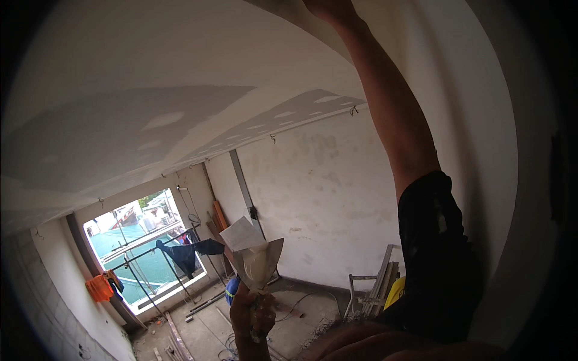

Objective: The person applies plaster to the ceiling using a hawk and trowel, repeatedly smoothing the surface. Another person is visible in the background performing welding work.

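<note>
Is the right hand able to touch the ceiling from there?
Probably yes. The right hand is raised on a straight arm right against the ceiling, with nothing between them. The left hand stays low, holding putty knives.

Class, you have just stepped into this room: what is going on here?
A person stands close under a plasterboard ceiling with patched joints. The right hand is raised to the ceiling at the picture's top edge. The left hand holds up broad filling knives carrying pale compound. Below are a bare wall and an open window.
</note>
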A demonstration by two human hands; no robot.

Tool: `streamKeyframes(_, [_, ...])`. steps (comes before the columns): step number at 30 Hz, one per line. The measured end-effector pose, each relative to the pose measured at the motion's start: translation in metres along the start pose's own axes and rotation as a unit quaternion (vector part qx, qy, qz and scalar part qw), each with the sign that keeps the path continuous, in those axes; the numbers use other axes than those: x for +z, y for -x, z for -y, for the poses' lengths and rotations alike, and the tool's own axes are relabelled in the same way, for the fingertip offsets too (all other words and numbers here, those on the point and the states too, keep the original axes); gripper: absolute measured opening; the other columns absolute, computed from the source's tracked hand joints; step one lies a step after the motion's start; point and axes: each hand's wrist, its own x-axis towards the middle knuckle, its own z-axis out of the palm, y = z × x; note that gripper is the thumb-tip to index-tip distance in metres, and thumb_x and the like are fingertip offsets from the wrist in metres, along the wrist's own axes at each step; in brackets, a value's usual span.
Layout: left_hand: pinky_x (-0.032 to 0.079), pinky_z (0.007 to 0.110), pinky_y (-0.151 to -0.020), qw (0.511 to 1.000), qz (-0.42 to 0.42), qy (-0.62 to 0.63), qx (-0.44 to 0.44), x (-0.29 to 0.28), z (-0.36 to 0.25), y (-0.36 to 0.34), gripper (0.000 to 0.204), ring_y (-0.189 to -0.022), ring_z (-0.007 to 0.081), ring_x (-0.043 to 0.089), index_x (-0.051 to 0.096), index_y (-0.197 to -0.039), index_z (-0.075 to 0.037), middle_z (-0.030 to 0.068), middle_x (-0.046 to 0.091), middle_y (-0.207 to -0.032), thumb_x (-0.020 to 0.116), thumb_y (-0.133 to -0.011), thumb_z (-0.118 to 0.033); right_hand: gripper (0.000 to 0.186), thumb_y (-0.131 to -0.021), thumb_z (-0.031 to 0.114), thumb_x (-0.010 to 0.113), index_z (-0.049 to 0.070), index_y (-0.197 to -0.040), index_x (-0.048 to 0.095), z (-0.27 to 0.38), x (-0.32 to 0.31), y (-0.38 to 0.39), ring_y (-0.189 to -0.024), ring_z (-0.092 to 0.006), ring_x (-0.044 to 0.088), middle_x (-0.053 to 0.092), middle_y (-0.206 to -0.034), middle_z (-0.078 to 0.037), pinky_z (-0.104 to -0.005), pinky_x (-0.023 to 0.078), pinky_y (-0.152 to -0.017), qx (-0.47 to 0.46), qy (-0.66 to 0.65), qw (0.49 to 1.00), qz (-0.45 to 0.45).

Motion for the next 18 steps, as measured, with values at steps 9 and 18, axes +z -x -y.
streamKeyframes(9, [0.041, 0.023, -0.035, 1.000, -0.007, 0.026, -0.011, 0.008, 0.004, -0.002, 0.059, -0.045, 0.0153, 0.049, 0.026, -0.154, -0.027, 0.0176, 0.055, -0.081, 0.041, -0.097, -0.020, 0.033, -0.099, 0.013, 0.051, 0.011, -0.130, 0.062, -0.003, -0.001, 0.002, -0.105, -0.0380, 0.067, 0.069, -0.114, -0.021, -0.0460, 0.053, -0.089, -0.020, 0.015, 0.997, 0.069])
streamKeyframes(18, [0.040, 0.022, -0.035, 1.000, 0.004, 0.007, -0.004, 0.004, 0.007, -0.003, 0.060, -0.048, 0.0147, 0.047, 0.025, -0.154, -0.028, 0.0181, 0.052, -0.081, 0.041, -0.097, -0.016, 0.034, -0.097, 0.008, 0.052, 0.008, -0.130, 0.062, 0.044, -0.025, 0.023, -0.104, -0.0350, 0.068, 0.069, -0.118, -0.019, -0.0425, 0.055, -0.089, 0.006, 0.003, 0.993, 0.115])
